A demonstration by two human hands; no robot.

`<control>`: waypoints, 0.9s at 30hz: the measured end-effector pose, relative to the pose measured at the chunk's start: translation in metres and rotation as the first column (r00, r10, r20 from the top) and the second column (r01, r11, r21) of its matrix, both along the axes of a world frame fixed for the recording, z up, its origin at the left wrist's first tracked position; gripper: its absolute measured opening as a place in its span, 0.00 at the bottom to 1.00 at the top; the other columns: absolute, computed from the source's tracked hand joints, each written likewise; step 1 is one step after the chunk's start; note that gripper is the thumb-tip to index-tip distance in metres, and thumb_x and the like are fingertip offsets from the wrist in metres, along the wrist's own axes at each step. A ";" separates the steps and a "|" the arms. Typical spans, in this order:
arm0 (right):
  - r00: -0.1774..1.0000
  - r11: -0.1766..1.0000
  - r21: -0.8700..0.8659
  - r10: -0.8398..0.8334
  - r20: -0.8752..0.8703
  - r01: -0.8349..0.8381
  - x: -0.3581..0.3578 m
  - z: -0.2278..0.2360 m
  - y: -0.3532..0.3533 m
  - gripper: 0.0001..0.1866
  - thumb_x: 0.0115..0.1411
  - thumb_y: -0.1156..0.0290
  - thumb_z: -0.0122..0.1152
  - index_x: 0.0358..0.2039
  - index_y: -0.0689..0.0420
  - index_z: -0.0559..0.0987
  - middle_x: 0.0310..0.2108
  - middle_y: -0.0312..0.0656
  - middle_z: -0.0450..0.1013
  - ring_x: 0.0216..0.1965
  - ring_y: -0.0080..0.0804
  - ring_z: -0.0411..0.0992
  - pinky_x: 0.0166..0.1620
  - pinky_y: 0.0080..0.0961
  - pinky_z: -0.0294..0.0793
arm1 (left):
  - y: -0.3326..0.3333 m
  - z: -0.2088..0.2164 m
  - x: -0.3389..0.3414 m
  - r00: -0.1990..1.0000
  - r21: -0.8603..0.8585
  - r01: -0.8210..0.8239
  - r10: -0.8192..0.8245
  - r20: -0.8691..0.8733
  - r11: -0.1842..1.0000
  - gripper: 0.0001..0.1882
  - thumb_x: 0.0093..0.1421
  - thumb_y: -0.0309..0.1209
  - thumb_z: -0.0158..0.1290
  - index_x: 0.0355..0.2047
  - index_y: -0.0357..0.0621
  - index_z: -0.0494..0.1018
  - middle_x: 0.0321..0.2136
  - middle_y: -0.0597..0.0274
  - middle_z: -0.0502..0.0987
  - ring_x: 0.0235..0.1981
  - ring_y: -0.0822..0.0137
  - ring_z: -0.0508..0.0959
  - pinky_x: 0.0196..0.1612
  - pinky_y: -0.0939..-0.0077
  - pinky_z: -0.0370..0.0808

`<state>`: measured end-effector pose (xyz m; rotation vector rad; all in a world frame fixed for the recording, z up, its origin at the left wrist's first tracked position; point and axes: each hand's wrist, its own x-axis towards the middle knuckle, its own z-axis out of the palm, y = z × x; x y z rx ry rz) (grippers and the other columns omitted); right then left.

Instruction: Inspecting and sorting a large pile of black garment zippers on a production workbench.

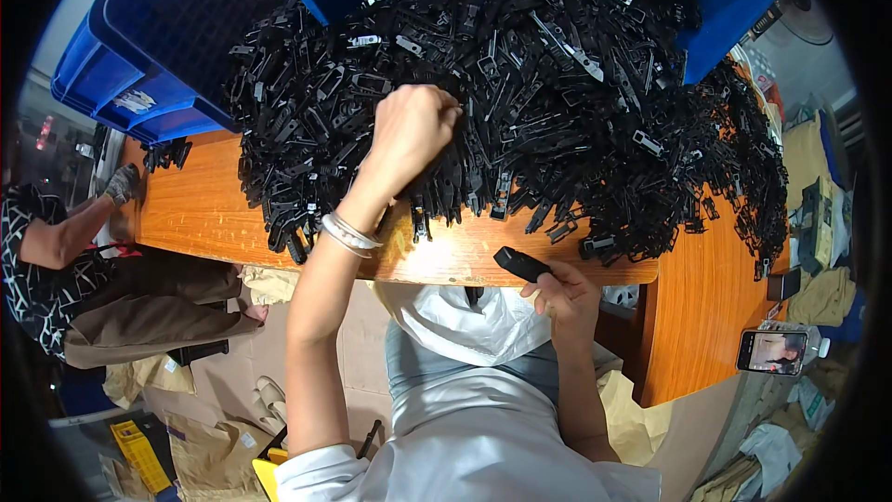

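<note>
My left hand [413,125] reaches over a big heap of black plastic and metal clip-like parts [548,102]. Its fingers are curled closed at the heap, and whatever they hold is hidden beneath them. Near the table's front edge, my right hand [565,302] grips a small black block-shaped piece [521,264] between thumb and fingers. Below that edge, a white bag [437,321] lies spread across my lap, and a small dark part [474,295] shows at its upper side.
The heap covers much of the wooden table [200,195]. A tilted blue crate [139,65] stands at the left, another blue bin [734,0] at the back right. A phone [771,352] is propped at the right. Another person [65,260] works at the far left.
</note>
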<state>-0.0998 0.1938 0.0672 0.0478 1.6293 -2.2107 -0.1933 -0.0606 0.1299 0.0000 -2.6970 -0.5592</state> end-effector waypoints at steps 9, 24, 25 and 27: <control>0.995 0.997 -0.001 0.073 -0.061 -0.074 0.002 -0.002 -0.010 0.07 0.53 0.81 0.52 0.33 0.69 0.73 0.24 0.45 0.73 0.22 0.23 0.70 0.25 0.13 0.67 | 0.024 -0.010 -0.003 0.994 -0.076 -0.112 0.112 -0.005 0.991 0.09 0.44 0.28 0.58 0.22 0.33 0.72 0.17 0.50 0.73 0.19 0.57 0.75 0.24 0.68 0.70; 0.936 0.996 -0.041 0.065 -0.346 -0.085 -0.006 0.005 -0.016 0.12 0.46 0.92 0.51 0.34 0.73 0.72 0.34 0.46 0.68 0.30 0.28 0.73 0.36 0.18 0.74 | 0.045 -0.015 0.096 0.996 0.999 -0.003 -0.091 0.008 0.050 0.08 0.53 0.18 0.46 0.35 0.31 0.66 0.30 0.47 0.74 0.22 0.66 0.77 0.23 0.81 0.75; 0.938 0.996 -0.038 0.067 -0.341 -0.085 -0.007 0.010 -0.016 0.12 0.46 0.92 0.51 0.34 0.73 0.72 0.34 0.46 0.68 0.30 0.28 0.73 0.36 0.18 0.74 | 0.045 -0.015 0.102 0.969 0.998 -0.022 -0.248 0.006 -0.063 0.06 0.55 0.16 0.45 0.34 0.30 0.66 0.33 0.46 0.73 0.30 0.62 0.78 0.35 0.74 0.78; 0.903 0.999 -0.010 0.037 -0.428 -0.045 -0.008 0.018 -0.018 0.13 0.45 0.92 0.51 0.34 0.73 0.72 0.34 0.47 0.68 0.31 0.31 0.74 0.35 0.21 0.75 | 0.060 -0.008 0.110 0.951 0.987 -0.132 -0.270 0.153 0.091 0.10 0.59 0.23 0.44 0.40 0.29 0.69 0.34 0.50 0.75 0.34 0.63 0.77 0.39 0.77 0.75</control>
